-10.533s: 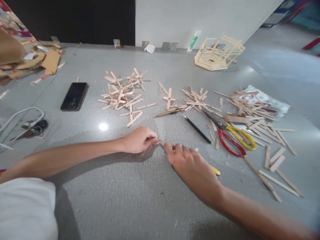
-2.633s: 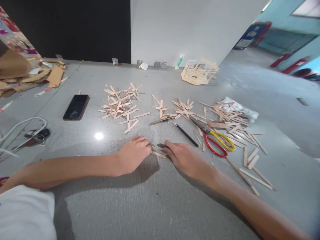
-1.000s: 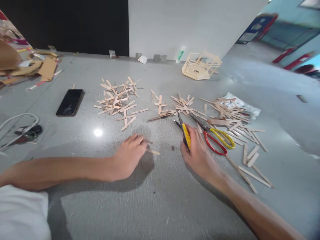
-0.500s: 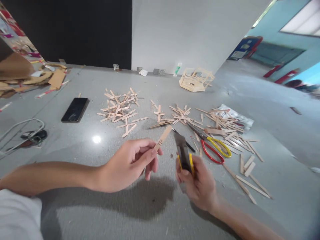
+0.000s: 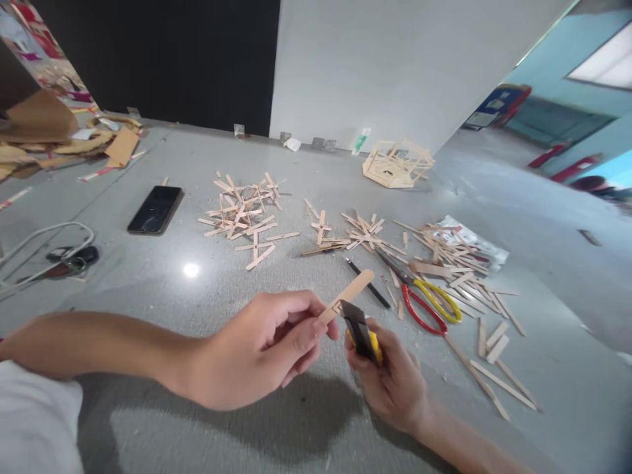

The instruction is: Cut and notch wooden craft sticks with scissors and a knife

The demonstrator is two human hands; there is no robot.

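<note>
My left hand [image 5: 281,345] pinches a flat wooden popsicle stick [image 5: 353,289] between thumb and fingers. Dark notch marks show on the stick close to the fingertips. My right hand [image 5: 390,382] is wrapped round a yellow and black utility knife [image 5: 364,336], its wide dark blade pointing up and to the left. The blade's tip is at the stick near the marks; whether it touches I cannot tell. Beyond the hands, a black pen [image 5: 368,283] lies on the grey surface. Scissors with red and yellow handles [image 5: 427,306] rest to the right of it.
Several piles of cut sticks [image 5: 241,207] lie across the floor, more on a plastic bag [image 5: 474,240] at right. A stick-built frame [image 5: 397,164] stands by the wall. A phone [image 5: 155,209], keys with a cable [image 5: 74,257] and cardboard scraps [image 5: 122,146] are at left.
The popsicle stick has come over to the right and down, in front of the knife. The blade has tilted left and its tip is now at the stick's marks.
</note>
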